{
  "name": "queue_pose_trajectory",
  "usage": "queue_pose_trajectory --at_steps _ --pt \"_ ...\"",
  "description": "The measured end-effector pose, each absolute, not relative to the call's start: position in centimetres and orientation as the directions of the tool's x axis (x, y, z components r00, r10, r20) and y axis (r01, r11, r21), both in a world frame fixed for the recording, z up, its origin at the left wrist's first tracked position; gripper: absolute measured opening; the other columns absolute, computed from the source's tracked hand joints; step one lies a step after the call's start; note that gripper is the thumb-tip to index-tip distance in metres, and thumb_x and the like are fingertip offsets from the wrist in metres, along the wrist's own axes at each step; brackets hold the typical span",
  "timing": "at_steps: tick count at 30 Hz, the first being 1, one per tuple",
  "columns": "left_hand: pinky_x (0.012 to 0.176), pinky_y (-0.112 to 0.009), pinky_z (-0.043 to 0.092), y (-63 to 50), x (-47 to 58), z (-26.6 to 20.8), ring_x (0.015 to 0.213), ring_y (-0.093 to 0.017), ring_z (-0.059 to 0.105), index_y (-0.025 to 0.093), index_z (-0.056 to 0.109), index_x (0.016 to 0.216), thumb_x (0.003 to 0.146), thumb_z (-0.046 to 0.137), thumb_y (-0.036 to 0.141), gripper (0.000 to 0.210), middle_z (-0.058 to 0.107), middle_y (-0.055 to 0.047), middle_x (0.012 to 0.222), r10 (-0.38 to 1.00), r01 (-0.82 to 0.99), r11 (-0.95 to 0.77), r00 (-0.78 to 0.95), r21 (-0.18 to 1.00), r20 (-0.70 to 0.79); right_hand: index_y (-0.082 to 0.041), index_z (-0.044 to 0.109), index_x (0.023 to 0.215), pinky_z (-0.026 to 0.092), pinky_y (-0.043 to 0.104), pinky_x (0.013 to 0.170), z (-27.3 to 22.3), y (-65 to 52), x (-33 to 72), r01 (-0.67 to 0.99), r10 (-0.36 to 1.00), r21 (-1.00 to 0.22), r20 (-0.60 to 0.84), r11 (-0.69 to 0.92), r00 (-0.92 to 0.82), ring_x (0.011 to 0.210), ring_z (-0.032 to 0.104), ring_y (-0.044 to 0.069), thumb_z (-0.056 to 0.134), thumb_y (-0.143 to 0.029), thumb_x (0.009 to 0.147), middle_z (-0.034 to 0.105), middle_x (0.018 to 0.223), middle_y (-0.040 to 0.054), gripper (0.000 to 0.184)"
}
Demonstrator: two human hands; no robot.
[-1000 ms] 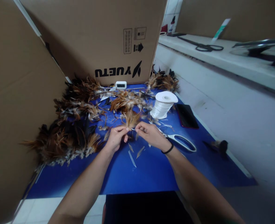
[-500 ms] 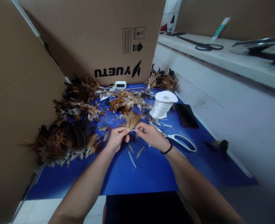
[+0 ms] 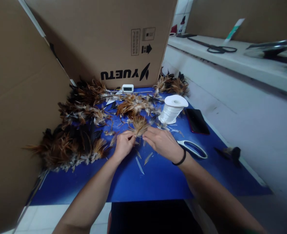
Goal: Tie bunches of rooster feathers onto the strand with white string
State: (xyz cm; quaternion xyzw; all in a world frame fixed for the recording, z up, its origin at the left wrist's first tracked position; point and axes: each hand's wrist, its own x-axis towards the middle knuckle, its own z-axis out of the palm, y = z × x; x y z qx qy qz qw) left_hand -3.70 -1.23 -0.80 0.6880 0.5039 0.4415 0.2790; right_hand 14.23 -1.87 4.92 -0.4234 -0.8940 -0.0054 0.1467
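A small bunch of tan feathers (image 3: 139,125) stands fanned out between my hands, tips pointing away from me. My left hand (image 3: 125,144) pinches it at the base with thumb and forefinger. Close by on the other side, my right hand (image 3: 161,143) has its fingers pinched together at the base, on a thin white ribbon that is mostly hidden. Behind the right hand stands a spool of white ribbon (image 3: 170,113). White-handled scissors (image 3: 194,150) lie partly under the right wrist. A few loose feathers (image 3: 148,158) and a ribbon scrap (image 3: 140,165) lie on the blue table (image 3: 148,187).
Large heaps of brown and black feathers (image 3: 67,146) fill the left side, with another pile (image 3: 135,105) at mid-table. A phone (image 3: 197,121) lies at right, and a small digital clock (image 3: 127,88) stands before a cardboard box (image 3: 84,39). Black scissors (image 3: 221,49) rest on the ledge.
My right hand has turned, its back now more toward me, and its fingers have come closer to the bunch's base. The left fingers have curled in more. The view has shifted slightly.
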Motion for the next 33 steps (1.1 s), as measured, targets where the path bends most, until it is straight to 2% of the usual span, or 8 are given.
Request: queue_pose_trajectory --at_steps 6,10,14,18,23,27,30,33 --pt "0.062 -0.025 0.038 -1.8 -3.2 -0.3 0.060 -0.014 0.051 0.018 0.064 0.061 0.077 0.051 0.014 0.021 0.060 -0.005 0.064 0.867 0.410 -0.475 0.370 0.778 0.334 -0.019 0.065 0.082 0.028 0.026 0.055 7.2 0.7 13.2 0.630 0.628 -0.033 0.143 0.776 -0.765 0.072 0.055 0.014 0.051 -0.021 0.088 0.062 0.087 0.0055 0.016" --pt "0.062 -0.026 0.039 -1.8 -3.6 0.6 0.059 -0.015 0.052 0.018 0.060 0.052 0.082 0.051 0.022 0.031 0.057 -0.003 0.055 0.830 0.334 -0.468 0.485 0.818 0.276 -0.019 0.067 0.076 0.036 0.023 0.064 6.5 4.2 13.4 0.489 0.559 -0.403 0.070 0.774 -0.827 0.073 0.057 0.012 0.058 -0.020 0.082 0.064 0.081 0.0015 0.011" --pt "0.069 -0.027 0.042 -1.6 -4.3 1.1 0.065 -0.016 0.056 0.018 0.059 0.048 0.084 0.052 0.029 0.038 0.060 -0.004 0.060 0.845 0.192 -0.371 0.476 0.909 0.245 -0.015 0.067 0.074 0.043 0.024 0.064 4.7 6.1 14.5 0.381 0.597 -0.804 -0.041 0.456 -0.801 0.066 0.057 0.012 0.063 -0.032 0.075 0.066 0.070 0.0010 0.017" --pt "0.072 -0.028 0.042 -1.4 -4.4 0.5 0.069 -0.016 0.057 0.017 0.060 0.048 0.080 0.059 0.031 0.035 0.061 -0.004 0.062 0.929 0.034 -0.246 0.291 0.969 0.226 -0.015 0.066 0.076 0.042 0.024 0.054 2.8 4.7 15.1 0.265 0.723 -0.943 -0.041 0.199 -0.690 0.055 0.052 0.011 0.066 -0.040 0.070 0.062 0.062 -0.0007 0.026" --pt "0.070 -0.027 0.041 -1.0 -4.0 -0.5 0.067 -0.016 0.056 0.017 0.058 0.047 0.080 0.057 0.026 0.034 0.057 -0.002 0.053 0.964 0.072 -0.235 0.146 0.969 0.222 -0.015 0.066 0.075 0.042 0.024 0.058 1.6 1.1 14.5 0.426 0.851 -0.851 0.046 0.307 -0.523 0.057 0.054 0.011 0.057 -0.031 0.080 0.062 0.064 -0.0001 0.020" --pt "0.066 -0.026 0.040 -1.3 -3.7 -0.6 0.065 -0.016 0.057 0.018 0.056 0.047 0.080 0.051 0.017 0.034 0.058 -0.003 0.055 0.916 0.336 -0.389 0.236 0.858 0.324 -0.016 0.068 0.083 0.041 0.027 0.070 3.4 -1.2 13.9 0.635 0.758 -0.438 0.201 0.636 -0.621 0.075 0.059 0.016 0.049 -0.019 0.085 0.067 0.081 0.0064 0.019" --pt "0.066 -0.026 0.041 -1.7 -3.4 -0.7 0.068 -0.016 0.058 0.017 0.064 0.062 0.076 0.050 0.008 0.022 0.065 -0.006 0.071 0.850 0.433 -0.511 0.387 0.743 0.358 -0.015 0.067 0.082 0.037 0.026 0.062 5.6 -1.3 13.6 0.689 0.711 -0.176 0.136 0.703 -0.690 0.075 0.059 0.017 0.048 -0.018 0.086 0.066 0.086 0.0095 0.019" --pt "0.068 -0.026 0.042 -1.9 -3.4 -0.4 0.072 -0.016 0.059 0.016 0.066 0.069 0.075 0.050 0.006 0.020 0.066 -0.007 0.077 0.789 0.406 -0.573 0.506 0.712 0.348 -0.017 0.066 0.075 0.035 0.024 0.061 6.8 0.7 13.8 0.646 0.674 -0.224 0.076 0.730 -0.735 0.072 0.058 0.014 0.053 -0.016 0.083 0.066 0.084 0.0062 0.015"
